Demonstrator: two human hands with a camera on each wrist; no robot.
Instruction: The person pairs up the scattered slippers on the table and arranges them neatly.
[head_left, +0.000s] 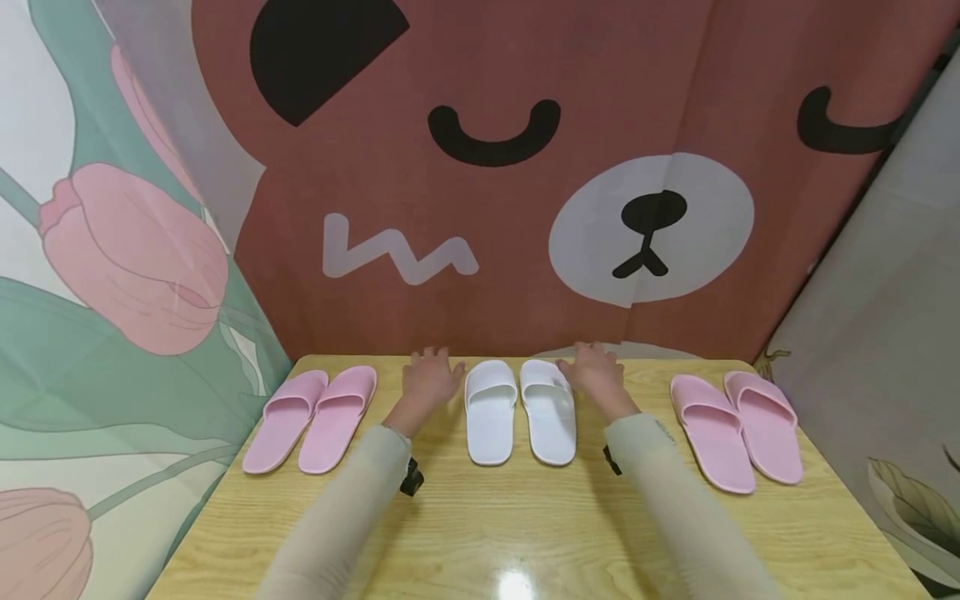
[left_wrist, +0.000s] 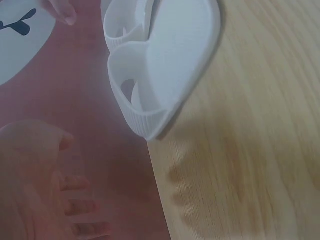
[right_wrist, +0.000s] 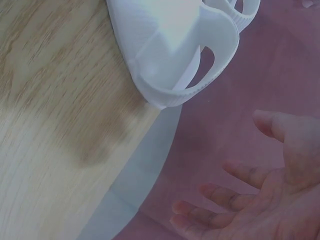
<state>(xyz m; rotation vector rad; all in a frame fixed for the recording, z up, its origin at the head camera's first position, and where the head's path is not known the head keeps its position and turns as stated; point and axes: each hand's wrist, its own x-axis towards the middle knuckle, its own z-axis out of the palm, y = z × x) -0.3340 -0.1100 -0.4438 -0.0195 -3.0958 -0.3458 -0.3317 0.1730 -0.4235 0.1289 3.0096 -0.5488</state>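
White slippers [head_left: 491, 425] lie side by side on the table [head_left: 517, 517]. Flanking them, the left grip [head_left: 431, 377] and right grip [head_left: 595, 375] are empty, fingers extended: seemingly positioning, and taking hold would call for closing inward. Left of them lies one pink pair [head_left: 330, 433], right another pink pair [head_left: 716, 442]; behind, a bear-printed curtain [head_left: 517, 283].

White slip-on slippers [head_left: 491, 429] sit mid-row on the yellowish wood-grain counter [head_left: 480, 521], one pink slip-on pair [head_left: 327, 437] left, another pink slip-on pair [head_left: 717, 450] right, brown bear-print cloth [head_left: 517, 208] right behind.
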